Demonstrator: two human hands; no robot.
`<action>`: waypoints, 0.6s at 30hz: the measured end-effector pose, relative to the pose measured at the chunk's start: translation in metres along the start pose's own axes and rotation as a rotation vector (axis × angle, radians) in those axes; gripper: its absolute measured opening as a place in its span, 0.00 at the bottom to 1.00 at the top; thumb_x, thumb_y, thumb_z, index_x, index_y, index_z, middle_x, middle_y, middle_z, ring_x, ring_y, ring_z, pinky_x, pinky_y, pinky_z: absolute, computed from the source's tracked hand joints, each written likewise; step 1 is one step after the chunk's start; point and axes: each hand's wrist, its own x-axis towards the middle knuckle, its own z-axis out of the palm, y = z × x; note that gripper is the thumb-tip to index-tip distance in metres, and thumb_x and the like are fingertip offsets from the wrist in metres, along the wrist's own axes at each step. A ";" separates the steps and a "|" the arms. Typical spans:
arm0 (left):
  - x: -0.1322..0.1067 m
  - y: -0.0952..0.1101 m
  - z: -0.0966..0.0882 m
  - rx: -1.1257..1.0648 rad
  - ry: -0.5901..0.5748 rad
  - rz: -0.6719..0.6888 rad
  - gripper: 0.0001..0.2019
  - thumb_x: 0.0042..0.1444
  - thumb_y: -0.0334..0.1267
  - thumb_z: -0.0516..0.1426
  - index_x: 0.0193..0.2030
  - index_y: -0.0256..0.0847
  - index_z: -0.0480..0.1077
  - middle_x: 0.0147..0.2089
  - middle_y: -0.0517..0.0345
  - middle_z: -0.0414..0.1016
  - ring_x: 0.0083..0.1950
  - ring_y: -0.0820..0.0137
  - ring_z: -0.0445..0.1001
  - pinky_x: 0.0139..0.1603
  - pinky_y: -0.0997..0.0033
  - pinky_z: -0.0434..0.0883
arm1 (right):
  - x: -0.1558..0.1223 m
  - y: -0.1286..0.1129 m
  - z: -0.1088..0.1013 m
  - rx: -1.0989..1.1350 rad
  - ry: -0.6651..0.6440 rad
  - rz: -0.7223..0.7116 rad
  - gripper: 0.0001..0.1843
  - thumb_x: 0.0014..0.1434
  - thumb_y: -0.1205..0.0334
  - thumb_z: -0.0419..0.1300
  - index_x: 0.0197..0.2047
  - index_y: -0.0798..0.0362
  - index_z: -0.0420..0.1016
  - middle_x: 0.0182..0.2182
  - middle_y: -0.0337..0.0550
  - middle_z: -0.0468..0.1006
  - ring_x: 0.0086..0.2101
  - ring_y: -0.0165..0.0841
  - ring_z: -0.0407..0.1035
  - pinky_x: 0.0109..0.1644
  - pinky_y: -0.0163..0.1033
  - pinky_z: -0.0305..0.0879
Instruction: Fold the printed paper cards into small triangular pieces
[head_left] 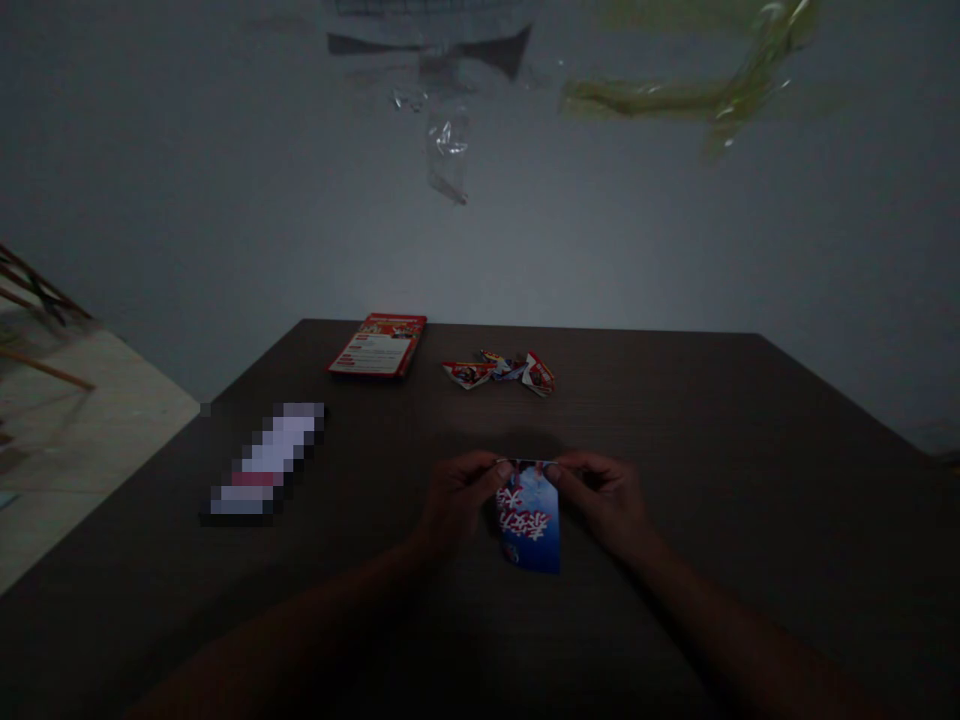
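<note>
Both grips closed on one item: left hand [457,500] and right hand [604,500] each pinch the top edge of the blue paper [531,530], thumb and fingertips pressed together at its two upper corners. The hands sit close, with only the width of the paper between them.

Blue paper: a small glossy sheet with red-and-white print, its long side running toward the camera. The near end lies on or just above the surface [750,480]; contact cannot be told in the dim light. It sits at the middle of the surface, nearer the person's edge than the far edge.

Surface: dark brown wood grain. Both forearms reach in from the bottom of the view.

Other items, all well apart from the hands:
- red leaflet [379,345], flat, near the far edge, left of centre.
- folded paper pieces [499,370], a small cluster in red, white and blue, just right of the leaflet.
- blurred-out oblong object [262,460], left side, lying at a slant; its detail is not readable.

Background: grey wall [225,200] with a clear plastic scrap [448,150] and a yellowish film strip [697,90] stuck high up. Pale floor [67,420] shows at left.
</note>
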 end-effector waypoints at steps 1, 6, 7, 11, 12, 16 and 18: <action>0.001 -0.001 0.000 -0.002 -0.008 -0.005 0.12 0.47 0.43 0.60 0.26 0.35 0.73 0.23 0.59 0.69 0.26 0.74 0.65 0.27 0.76 0.63 | 0.000 0.000 0.000 0.003 0.000 0.009 0.08 0.50 0.56 0.64 0.29 0.52 0.78 0.26 0.41 0.79 0.28 0.32 0.72 0.32 0.36 0.67; 0.002 -0.006 -0.003 0.109 -0.034 0.055 0.15 0.52 0.45 0.57 0.24 0.35 0.71 0.22 0.62 0.65 0.26 0.75 0.62 0.27 0.77 0.59 | 0.002 0.002 -0.004 0.006 0.003 0.030 0.09 0.50 0.55 0.64 0.29 0.52 0.79 0.26 0.41 0.79 0.28 0.32 0.71 0.32 0.36 0.66; 0.001 -0.007 -0.004 0.138 -0.042 0.074 0.15 0.53 0.46 0.56 0.24 0.35 0.70 0.22 0.62 0.65 0.26 0.76 0.61 0.27 0.77 0.59 | 0.002 0.002 -0.005 0.006 0.000 0.033 0.09 0.50 0.55 0.64 0.29 0.52 0.79 0.26 0.42 0.79 0.28 0.32 0.71 0.32 0.36 0.66; 0.001 -0.008 -0.006 0.223 -0.066 0.110 0.16 0.54 0.47 0.54 0.26 0.35 0.71 0.23 0.62 0.65 0.26 0.75 0.62 0.28 0.76 0.59 | 0.003 0.000 -0.006 0.027 -0.009 0.045 0.10 0.50 0.54 0.64 0.28 0.53 0.78 0.26 0.42 0.79 0.28 0.33 0.71 0.32 0.36 0.66; 0.001 -0.007 -0.006 0.238 -0.065 0.115 0.16 0.54 0.46 0.54 0.26 0.35 0.71 0.23 0.62 0.66 0.26 0.74 0.62 0.28 0.76 0.59 | 0.003 0.000 -0.006 0.030 -0.014 0.048 0.11 0.50 0.54 0.64 0.28 0.53 0.78 0.26 0.42 0.79 0.28 0.32 0.71 0.32 0.36 0.66; 0.003 -0.003 -0.006 0.279 -0.047 0.103 0.15 0.54 0.45 0.54 0.26 0.35 0.72 0.23 0.60 0.68 0.27 0.73 0.64 0.28 0.76 0.60 | 0.005 0.002 -0.006 0.058 -0.072 0.096 0.11 0.49 0.54 0.65 0.29 0.54 0.78 0.26 0.42 0.78 0.27 0.31 0.70 0.31 0.35 0.66; 0.005 -0.004 -0.007 0.279 -0.060 0.100 0.16 0.54 0.46 0.54 0.26 0.35 0.71 0.23 0.60 0.67 0.27 0.74 0.63 0.27 0.76 0.59 | 0.006 0.003 -0.007 0.100 -0.107 0.126 0.11 0.49 0.54 0.65 0.30 0.54 0.78 0.27 0.42 0.78 0.27 0.30 0.70 0.31 0.35 0.66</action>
